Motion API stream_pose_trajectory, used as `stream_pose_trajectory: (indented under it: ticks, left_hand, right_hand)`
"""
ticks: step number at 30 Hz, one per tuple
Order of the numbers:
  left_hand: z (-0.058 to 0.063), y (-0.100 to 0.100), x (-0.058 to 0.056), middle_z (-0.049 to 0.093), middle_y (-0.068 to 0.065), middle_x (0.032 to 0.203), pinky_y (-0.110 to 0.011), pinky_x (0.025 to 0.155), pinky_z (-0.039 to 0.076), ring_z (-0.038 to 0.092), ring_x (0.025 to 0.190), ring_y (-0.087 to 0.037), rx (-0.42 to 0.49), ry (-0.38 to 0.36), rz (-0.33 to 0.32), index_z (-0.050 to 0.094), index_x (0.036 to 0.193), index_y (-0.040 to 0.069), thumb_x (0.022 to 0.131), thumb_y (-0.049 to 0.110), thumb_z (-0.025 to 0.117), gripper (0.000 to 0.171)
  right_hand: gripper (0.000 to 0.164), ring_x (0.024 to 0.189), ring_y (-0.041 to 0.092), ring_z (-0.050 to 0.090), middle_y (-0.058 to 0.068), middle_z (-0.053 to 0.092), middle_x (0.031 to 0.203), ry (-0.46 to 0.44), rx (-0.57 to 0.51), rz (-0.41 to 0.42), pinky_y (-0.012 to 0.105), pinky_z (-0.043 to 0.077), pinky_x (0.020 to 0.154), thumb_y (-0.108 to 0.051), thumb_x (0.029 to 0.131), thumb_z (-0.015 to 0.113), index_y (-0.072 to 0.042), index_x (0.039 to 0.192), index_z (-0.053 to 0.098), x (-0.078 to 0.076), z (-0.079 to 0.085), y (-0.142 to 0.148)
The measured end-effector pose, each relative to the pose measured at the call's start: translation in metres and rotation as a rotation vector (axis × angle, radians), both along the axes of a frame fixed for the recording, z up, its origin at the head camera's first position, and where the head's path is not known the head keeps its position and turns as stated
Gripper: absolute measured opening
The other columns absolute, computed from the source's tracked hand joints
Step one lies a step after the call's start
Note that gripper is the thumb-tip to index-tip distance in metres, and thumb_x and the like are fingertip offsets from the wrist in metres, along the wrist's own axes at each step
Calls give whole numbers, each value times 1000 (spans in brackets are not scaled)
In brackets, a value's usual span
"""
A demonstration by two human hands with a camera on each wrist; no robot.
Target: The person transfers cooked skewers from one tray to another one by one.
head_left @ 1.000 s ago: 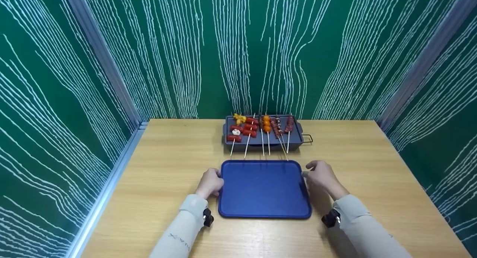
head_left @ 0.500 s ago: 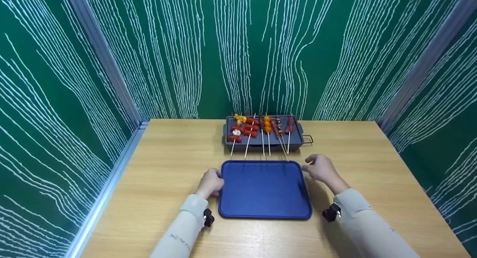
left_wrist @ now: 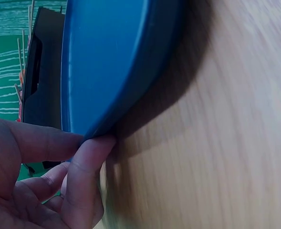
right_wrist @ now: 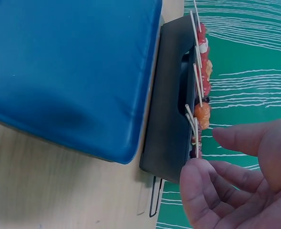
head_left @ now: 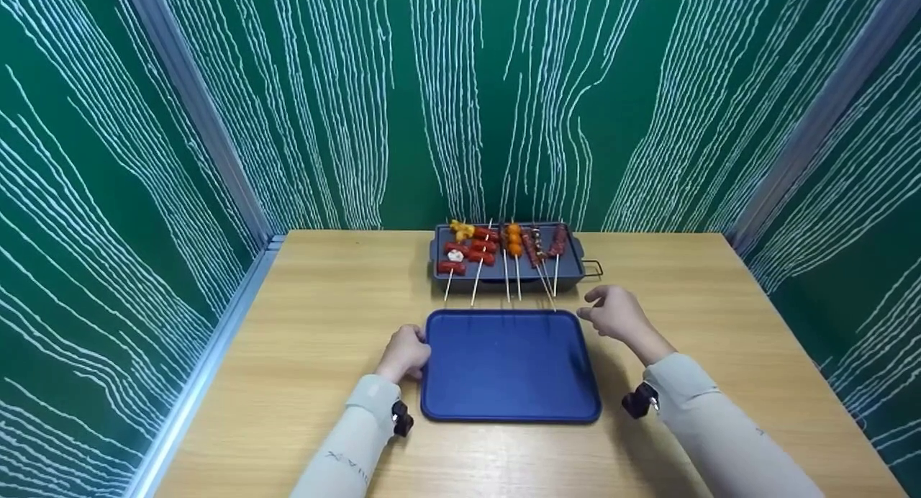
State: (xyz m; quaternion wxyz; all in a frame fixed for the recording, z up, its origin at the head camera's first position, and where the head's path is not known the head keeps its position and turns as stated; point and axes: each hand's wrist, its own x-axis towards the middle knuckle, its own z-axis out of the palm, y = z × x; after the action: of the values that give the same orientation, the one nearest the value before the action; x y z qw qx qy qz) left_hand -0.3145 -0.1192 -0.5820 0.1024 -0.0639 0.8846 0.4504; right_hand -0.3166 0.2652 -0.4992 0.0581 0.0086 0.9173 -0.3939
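Note:
A blue rectangular tray [head_left: 511,368] lies on the table before the person. My left hand [head_left: 405,351] pinches its left rim between thumb and finger, as the left wrist view shows up close. Off the tray's far right corner hovers my right hand [head_left: 617,315], thumb and fingers apart and holding nothing. Behind the tray stands a dark grill [head_left: 491,271] bearing several skewers: red sausage pieces [head_left: 483,246], orange balls [head_left: 514,239], dark meat pieces [head_left: 560,237] and a yellow piece [head_left: 463,229]. Their sticks jut out over the grill's front edge towards the tray.
A wire handle [head_left: 593,268] sticks out from the grill's right side. Green walls [head_left: 324,109] with white lines enclose the wooden table [head_left: 324,289] at the back and both sides. Wood surface shows left and right of the tray.
My right hand has left the tray's right rim and moved up and away towards the grill. The left hand keeps its hold on the tray, which stays in place.

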Motion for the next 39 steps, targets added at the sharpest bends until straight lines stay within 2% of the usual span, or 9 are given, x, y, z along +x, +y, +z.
stream_pose_trajectory:
  ticks: [6,17,23,33,39]
  left_hand:
    - [0,0,0,61,-13,90,-29,42,60,64,57,-21,15,0,1,63,104,0,88,-4,51,20]
    - [2,-3,1,62,-15,95,-31,45,63,67,64,-23,52,-28,-2,63,114,-4,90,-4,50,27]
    - [2,-2,0,61,-14,95,-32,47,63,68,68,-24,60,-40,-6,63,114,-3,91,-4,48,27]
    - [0,-2,0,59,-14,94,-34,47,65,68,66,-25,81,-27,-4,60,106,0,91,-4,48,19]
    - [1,-2,1,60,-15,96,-35,48,65,68,67,-25,73,-29,-9,60,110,-2,91,-4,48,23]
  right_hand:
    - [45,66,14,65,20,73,97,19,13,10,25,58,56,-13,100,72,16,132,61,-2,6,-2]
    - [45,65,12,64,20,73,97,11,16,16,24,55,54,-14,99,72,15,132,63,-12,13,-4]
    - [45,68,12,65,20,73,101,19,12,15,23,58,57,-16,98,73,14,130,65,-19,15,-3]
    - [41,74,12,65,10,71,93,11,-92,17,22,58,60,-17,99,74,14,125,65,-26,9,-3]
    - [43,86,19,71,14,72,104,-24,-185,-2,26,66,70,-17,102,72,14,130,63,-33,3,-3]
